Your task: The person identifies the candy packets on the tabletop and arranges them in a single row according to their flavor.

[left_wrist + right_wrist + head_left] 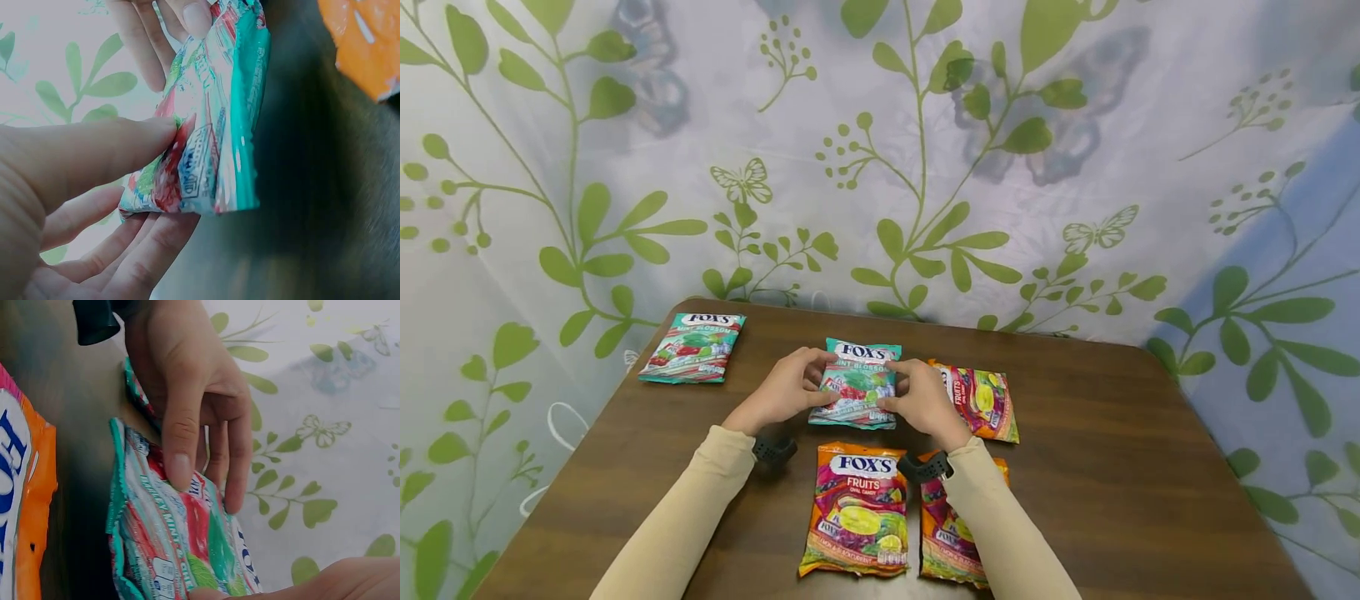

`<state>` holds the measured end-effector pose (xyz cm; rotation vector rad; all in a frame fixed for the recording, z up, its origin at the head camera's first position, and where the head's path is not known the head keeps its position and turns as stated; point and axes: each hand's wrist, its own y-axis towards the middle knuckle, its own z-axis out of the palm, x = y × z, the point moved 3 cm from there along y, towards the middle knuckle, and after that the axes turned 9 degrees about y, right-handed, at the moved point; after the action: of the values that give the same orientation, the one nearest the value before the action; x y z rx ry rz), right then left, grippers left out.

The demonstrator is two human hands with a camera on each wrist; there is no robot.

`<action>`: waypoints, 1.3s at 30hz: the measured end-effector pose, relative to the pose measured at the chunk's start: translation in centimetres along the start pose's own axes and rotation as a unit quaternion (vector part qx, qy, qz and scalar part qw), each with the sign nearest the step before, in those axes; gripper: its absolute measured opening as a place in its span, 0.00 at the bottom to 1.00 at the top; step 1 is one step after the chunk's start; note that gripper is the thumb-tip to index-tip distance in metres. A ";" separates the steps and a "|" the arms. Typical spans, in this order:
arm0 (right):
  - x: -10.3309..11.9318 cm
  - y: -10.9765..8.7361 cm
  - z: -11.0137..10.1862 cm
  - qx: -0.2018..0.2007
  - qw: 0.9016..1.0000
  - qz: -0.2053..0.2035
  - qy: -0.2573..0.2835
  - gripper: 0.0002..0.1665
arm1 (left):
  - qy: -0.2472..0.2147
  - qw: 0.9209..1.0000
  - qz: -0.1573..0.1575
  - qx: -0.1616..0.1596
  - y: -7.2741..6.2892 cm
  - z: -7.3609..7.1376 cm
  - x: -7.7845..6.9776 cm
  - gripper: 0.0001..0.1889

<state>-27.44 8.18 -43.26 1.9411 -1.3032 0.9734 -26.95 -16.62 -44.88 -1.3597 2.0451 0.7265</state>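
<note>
A teal Fox's mint candy bag (856,387) is held between both hands near the middle of the table. My left hand (786,387) grips its left side, thumb on the printed front and fingers around the edge; the left wrist view shows the fingers behind the bag (206,150). On the opposite side my right hand (921,396) pinches it, with the thumb on the front, as the right wrist view of the bag (187,537) also shows at its lower edge. Just right of that hand lies an orange Fox's fruit candy bag (988,404).
Another teal candy bag (696,348) lies at the table's back left corner. Two orange fruit candy bags lie in front: one bag (859,517) between the forearms, the other bag (947,533) partly under the right forearm. A leaf-patterned curtain (820,167) hangs behind the brown table (1120,467).
</note>
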 end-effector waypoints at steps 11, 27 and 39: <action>2.6 3.6 1.4 0.012 0.999 -0.018 0.026 0.36 | 0.032 0.999 -0.009 -0.040 -0.4 -4.1 0.6 0.31; 3.7 8.1 5.6 0.024 0.998 0.005 0.065 0.37 | 0.090 0.994 -0.054 -0.017 -0.2 -7.6 3.9 0.29; 3.6 9.9 8.9 0.020 0.994 0.012 0.105 0.37 | 0.133 0.989 -0.063 -0.018 -0.4 -9.3 5.6 0.29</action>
<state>-33.67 -4.02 -44.39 1.7999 -1.1981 1.1900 -29.92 -26.87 -42.52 -1.6667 2.1310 0.5540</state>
